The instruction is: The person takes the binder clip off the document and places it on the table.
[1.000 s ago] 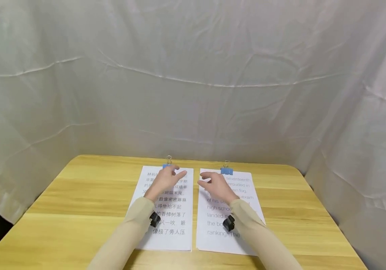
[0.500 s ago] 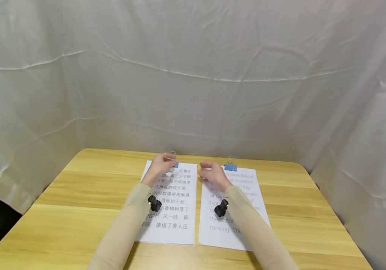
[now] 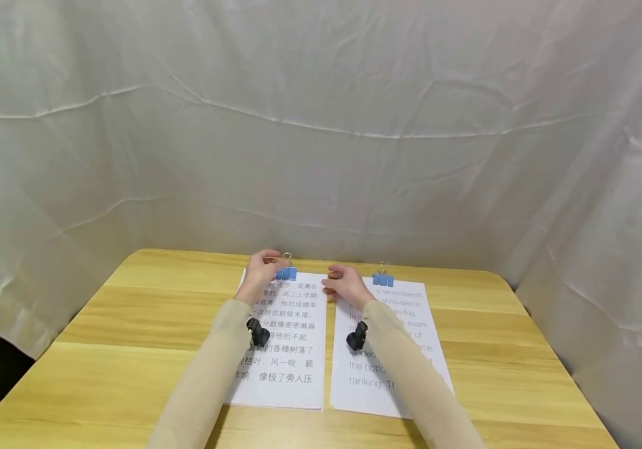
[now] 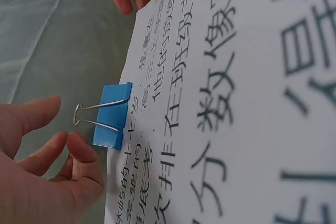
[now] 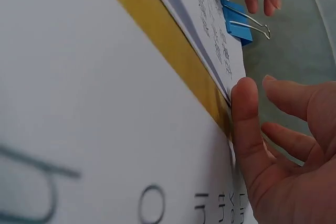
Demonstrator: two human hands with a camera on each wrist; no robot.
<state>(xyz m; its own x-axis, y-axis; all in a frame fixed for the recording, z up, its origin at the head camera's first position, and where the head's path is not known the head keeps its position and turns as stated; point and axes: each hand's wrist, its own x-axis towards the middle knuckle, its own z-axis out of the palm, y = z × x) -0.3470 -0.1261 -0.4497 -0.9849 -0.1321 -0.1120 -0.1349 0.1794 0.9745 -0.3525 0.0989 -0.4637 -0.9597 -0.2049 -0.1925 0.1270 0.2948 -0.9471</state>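
On the tabletop (image 3: 102, 349): two paper stacks (image 3: 292, 394) (image 3: 359, 401).
Left hand (image 3: 259, 273) is relaxed and empty beside a blue clip (image 4: 110, 119); right hand (image 3: 349, 285) likewise, near the gap.

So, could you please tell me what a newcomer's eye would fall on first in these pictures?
Probably the blue clip at the far edge of the Chinese page, with the left grip close beside it. Next, perhaps, the matching clip on the English page to its right, and the right grip near the far end of the gap between the pages. The pale cloth behind the table also fills much of the head view.
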